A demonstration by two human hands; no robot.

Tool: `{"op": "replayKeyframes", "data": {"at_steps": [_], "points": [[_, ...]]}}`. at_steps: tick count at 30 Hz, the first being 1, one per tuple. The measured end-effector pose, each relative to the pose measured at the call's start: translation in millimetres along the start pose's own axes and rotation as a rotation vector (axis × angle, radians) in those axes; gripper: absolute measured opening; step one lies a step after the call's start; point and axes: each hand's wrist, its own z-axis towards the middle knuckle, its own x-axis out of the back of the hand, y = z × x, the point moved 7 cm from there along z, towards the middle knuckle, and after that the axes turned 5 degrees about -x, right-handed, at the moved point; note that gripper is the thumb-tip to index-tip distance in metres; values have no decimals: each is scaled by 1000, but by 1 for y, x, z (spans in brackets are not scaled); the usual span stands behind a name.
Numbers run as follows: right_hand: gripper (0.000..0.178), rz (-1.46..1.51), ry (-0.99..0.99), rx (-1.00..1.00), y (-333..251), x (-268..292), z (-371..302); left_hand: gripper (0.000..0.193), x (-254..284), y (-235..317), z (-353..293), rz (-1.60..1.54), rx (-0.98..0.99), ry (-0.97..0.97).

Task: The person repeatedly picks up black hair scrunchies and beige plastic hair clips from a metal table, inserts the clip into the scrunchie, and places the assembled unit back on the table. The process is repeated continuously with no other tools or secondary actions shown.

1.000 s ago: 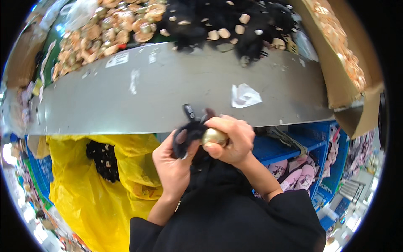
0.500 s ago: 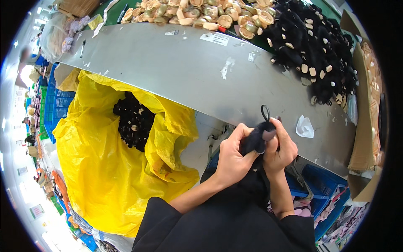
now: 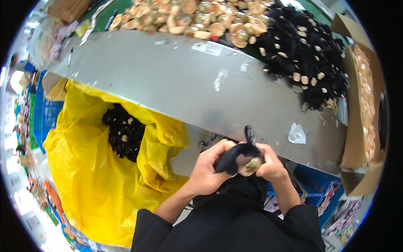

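Observation:
In front of my body I hold a small black furry plush piece point(image 3: 232, 158) between both hands. A dark hanging loop point(image 3: 249, 133) stands up from its top, and a smooth mauve-brown patch shows on its side. My left hand point(image 3: 208, 171) is wrapped round the furry part. My right hand point(image 3: 270, 163) grips a shiny gold-and-beige rounded piece point(image 3: 252, 165) at the plush's right side, thumb against it. Whether the rounded piece sits inside the fur or only against it, I cannot tell. Some fingertips are hidden behind the plush.
A metal table point(image 3: 168, 84) crosses in front, with a crumpled white scrap point(image 3: 297, 133) on it. Gold-and-beige rounded pieces point(image 3: 201, 19) and black furry pieces point(image 3: 308, 54) lie heaped beyond. A yellow sack point(image 3: 92, 168) stands left, an open cardboard box point(image 3: 350, 109) right.
Both hands and the plush have moved left and down. The gold-and-beige rounded piece now shows at the plush's right side. My whole view has shifted a little.

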Motion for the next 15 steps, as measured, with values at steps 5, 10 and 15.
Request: {"op": "replayKeyframes", "data": {"at_steps": [5, 10, 15], "points": [[74, 154, -109, 5, 0, -22, -8, 26, -7, 8, -4, -48, 8, -4], [51, 100, -179, 90, -13, -25, -32, 20, -29, 16, 2, -136, -66, -112], [34, -609, 214, 578, -62, -30, -76, 23, -52, 16, 23, -47, -219, -199]]}}
